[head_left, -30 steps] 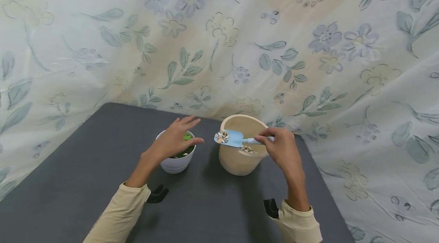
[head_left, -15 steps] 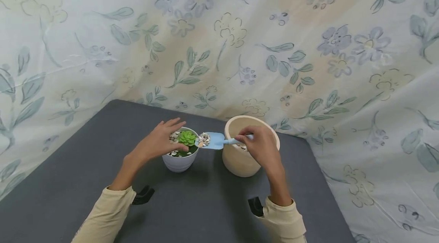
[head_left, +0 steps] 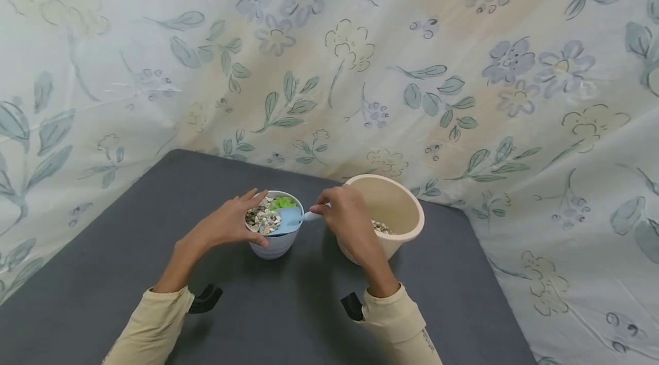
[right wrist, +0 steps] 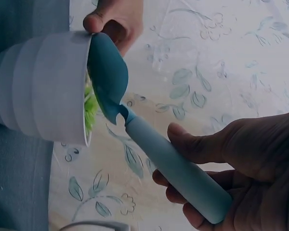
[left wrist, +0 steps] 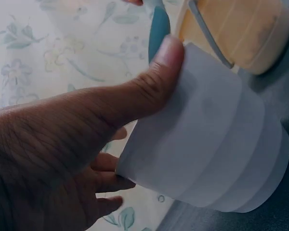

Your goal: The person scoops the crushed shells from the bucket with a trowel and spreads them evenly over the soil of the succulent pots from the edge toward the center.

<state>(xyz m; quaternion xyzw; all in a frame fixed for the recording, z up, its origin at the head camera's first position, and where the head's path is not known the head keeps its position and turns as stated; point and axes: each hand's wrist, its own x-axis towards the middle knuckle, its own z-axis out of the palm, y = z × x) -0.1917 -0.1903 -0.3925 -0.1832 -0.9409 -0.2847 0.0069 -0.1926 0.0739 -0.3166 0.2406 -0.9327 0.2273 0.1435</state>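
Observation:
At its left rim, my left hand [head_left: 222, 225] holds a ribbed white flower pot [head_left: 276, 247], thumb in front and fingers toward the back. A green succulent [head_left: 284, 202] grows inside it, with pale pebbles [head_left: 265, 221] beside the plant. My right hand [head_left: 350, 222] grips the handle of a light blue hand trowel [head_left: 289, 221]. The trowel's blade lies over the pot's opening, tipped toward the left hand, with pebbles at its tip. In the right wrist view, the trowel's blade [right wrist: 108, 72] shows its underside close to the rim and the left thumb.
A cream bucket [head_left: 416, 225] with a grey handle [left wrist: 209, 33] stands right of the pot, with pebbles [head_left: 382, 227] inside. Both stand on a dark grey table [head_left: 288, 319]. A floral cloth [head_left: 329, 67] hangs behind the table's far edge.
My right hand has carried the trowel of pebbles leftward from above the bucket to over the pot and tilted it. My left hand has shifted to the pot's left rim.

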